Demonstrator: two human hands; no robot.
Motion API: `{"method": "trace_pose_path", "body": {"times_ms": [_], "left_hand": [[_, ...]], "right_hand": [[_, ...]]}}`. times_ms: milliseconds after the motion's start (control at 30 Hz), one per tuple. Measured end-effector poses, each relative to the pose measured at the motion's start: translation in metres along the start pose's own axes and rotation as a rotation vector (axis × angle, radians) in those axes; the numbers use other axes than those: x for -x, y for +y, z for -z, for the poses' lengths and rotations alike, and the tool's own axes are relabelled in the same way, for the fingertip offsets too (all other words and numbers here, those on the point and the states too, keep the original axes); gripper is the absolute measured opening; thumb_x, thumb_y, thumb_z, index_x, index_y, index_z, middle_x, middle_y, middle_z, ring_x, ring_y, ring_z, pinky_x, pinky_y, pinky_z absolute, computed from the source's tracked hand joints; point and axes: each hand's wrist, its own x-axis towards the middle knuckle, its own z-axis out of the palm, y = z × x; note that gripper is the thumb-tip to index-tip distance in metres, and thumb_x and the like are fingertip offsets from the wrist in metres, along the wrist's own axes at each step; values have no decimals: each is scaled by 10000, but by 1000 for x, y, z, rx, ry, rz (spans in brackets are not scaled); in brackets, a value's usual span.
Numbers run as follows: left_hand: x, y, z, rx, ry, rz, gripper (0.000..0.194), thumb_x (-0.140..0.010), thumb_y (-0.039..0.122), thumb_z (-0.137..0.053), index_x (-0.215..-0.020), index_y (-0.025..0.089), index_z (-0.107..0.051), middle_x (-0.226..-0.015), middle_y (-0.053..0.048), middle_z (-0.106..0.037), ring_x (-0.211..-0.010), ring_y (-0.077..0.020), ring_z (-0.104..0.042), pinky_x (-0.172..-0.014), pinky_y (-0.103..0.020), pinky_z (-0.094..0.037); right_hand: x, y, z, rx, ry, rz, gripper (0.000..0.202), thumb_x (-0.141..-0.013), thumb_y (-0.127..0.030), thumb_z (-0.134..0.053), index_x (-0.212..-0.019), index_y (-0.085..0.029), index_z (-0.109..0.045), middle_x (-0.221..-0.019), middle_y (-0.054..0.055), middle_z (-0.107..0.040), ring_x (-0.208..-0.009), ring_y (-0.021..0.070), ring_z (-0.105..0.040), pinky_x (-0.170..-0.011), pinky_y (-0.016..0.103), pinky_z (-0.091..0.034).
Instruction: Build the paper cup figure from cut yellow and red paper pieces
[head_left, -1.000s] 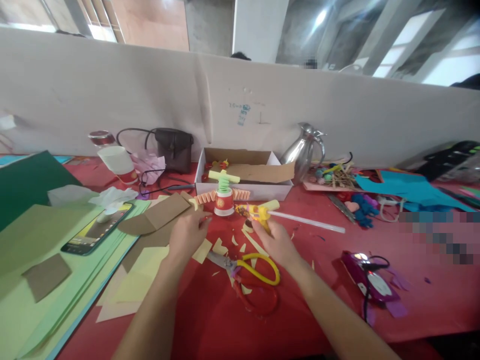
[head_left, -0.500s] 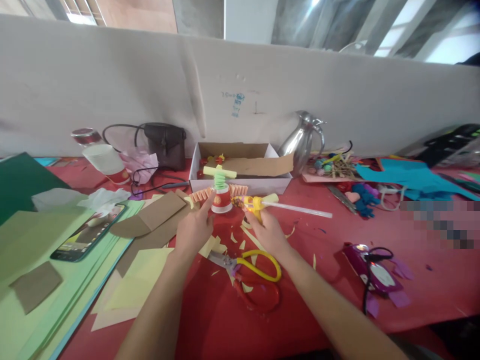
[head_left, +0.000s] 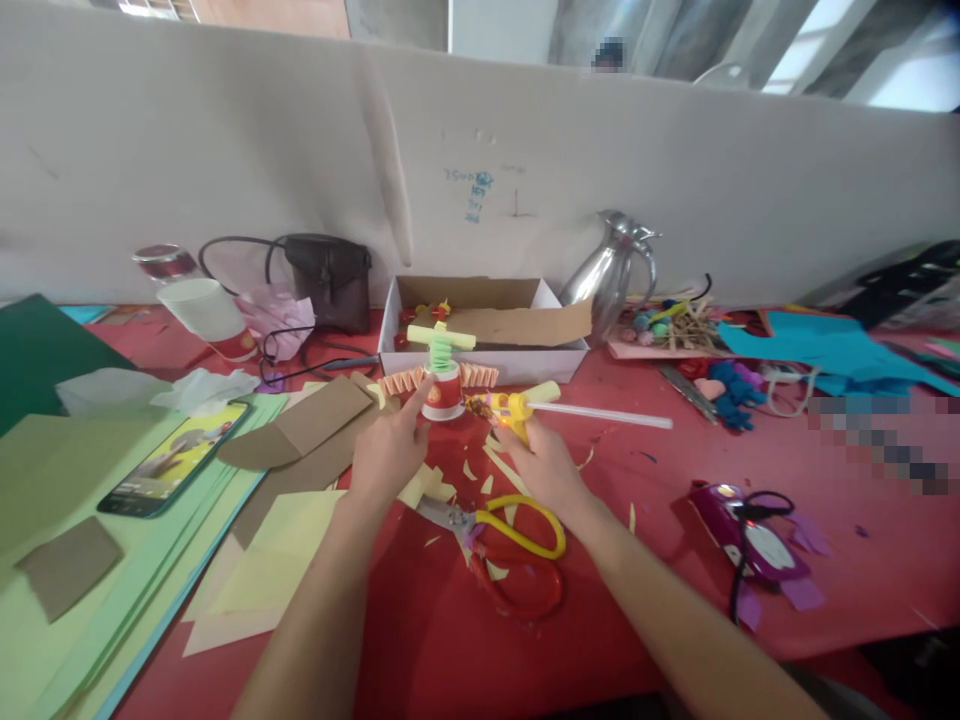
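Note:
An upside-down red-and-white paper cup [head_left: 443, 394] stands on the table. Pleated orange paper strips [head_left: 478, 375] stick out from both its sides, and a folded green paper spring [head_left: 441, 352] rises from its top under a rolled yellow paper tube [head_left: 442, 337]. My left hand [head_left: 390, 450] reaches to the cup's left side, index finger stretched against it and the other fingers partly curled. In my right hand [head_left: 546, 465] is a yellow hot glue gun [head_left: 512, 406], its nozzle pointing at the cup's right side. A clear glue stick [head_left: 607, 414] juts from its back.
Scissors [head_left: 487, 540] with yellow and red handles lie between my forearms among paper scraps. Behind the cup is a white cardboard box [head_left: 487, 366], beside a metal jug [head_left: 607, 270]. Paper sheets and a phone [head_left: 176, 460] lie left; a purple device [head_left: 750, 535] lies right.
The view has shifted slightly. Both hands, the cup and the glue gun keep nearly the same places relative to each other. The picture on the phone screen differs.

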Motion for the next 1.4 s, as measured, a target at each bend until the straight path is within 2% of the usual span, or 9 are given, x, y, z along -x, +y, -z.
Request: {"method": "trace_pose_path", "body": {"times_ms": [133, 367, 500, 733, 900, 1033, 1267, 1400], "left_hand": [[3, 0, 1, 18, 22, -23, 666, -911, 293, -433, -1545, 339, -233, -805, -44, -699, -765, -239, -674, -621, -285, -400], [9, -12, 10, 123, 96, 46, 626, -893, 308, -455, -1509, 326, -342, -734, -16, -679, -689, -209, -641, -601, -261, -373], [13, -19, 15, 173, 147, 74, 612, -882, 291, -455, -1490, 292, -389, -726, -16, -679, -668, -197, -623, -595, -262, -358], [17, -27, 12, 178, 191, 127, 579, -879, 281, -442, -1457, 315, -444, -722, -27, -694, -700, -220, -654, -588, -272, -351], [19, -27, 13, 199, 215, 158, 541, -893, 287, -447, -1433, 299, -480, -789, -50, -728, -769, -227, -678, -626, -275, -391], [19, -28, 15, 216, 209, 184, 530, -903, 297, -458, -1432, 283, -488, -788, -61, -731, -767, -220, -679, -658, -277, -421], [19, -28, 14, 194, 234, 174, 510, -904, 290, -459, -1412, 295, -509, -780, -55, -729, -754, -225, -677, -630, -275, -406], [19, -27, 13, 179, 221, 173, 504, -914, 325, -449, -1412, 286, -511, -754, -54, -720, -736, -231, -672, -616, -276, -390]], "right_hand": [[1, -5, 0, 14, 30, 67, 326, -944, -468, -457, -1030, -185, -592, -886, 74, -706, -827, 243, -648, -705, 315, -443], [5, -3, -3, 140, -27, 73, 298, -954, -433, -461, -1021, -172, -586, -899, 90, -700, -831, 261, -649, -703, 334, -436], [4, -12, -4, 195, -5, 201, 300, -975, -436, -432, -1008, -184, -590, -946, 89, -696, -850, 254, -649, -714, 328, -437], [8, -13, -17, 442, -63, 271, 267, -1001, -394, -411, -1059, -176, -553, -965, 92, -683, -866, 257, -648, -679, 312, -424], [6, -25, -23, 634, -62, 377, 223, -993, -354, -434, -1094, -178, -526, -1027, 95, -648, -808, 226, -639, -589, 291, -374], [5, -28, -30, 809, -116, 379, 201, -990, -331, -438, -1055, -167, -534, -1013, 115, -640, -784, 235, -641, -568, 306, -354], [8, -30, -25, 810, -111, 461, 174, -988, -296, -423, -1060, -177, -528, -1019, 100, -639, -786, 213, -627, -590, 300, -349], [10, -24, -20, 813, -122, 423, 167, -981, -283, -426, -1020, -170, -543, -980, 104, -646, -750, 217, -627, -564, 303, -332]]}}
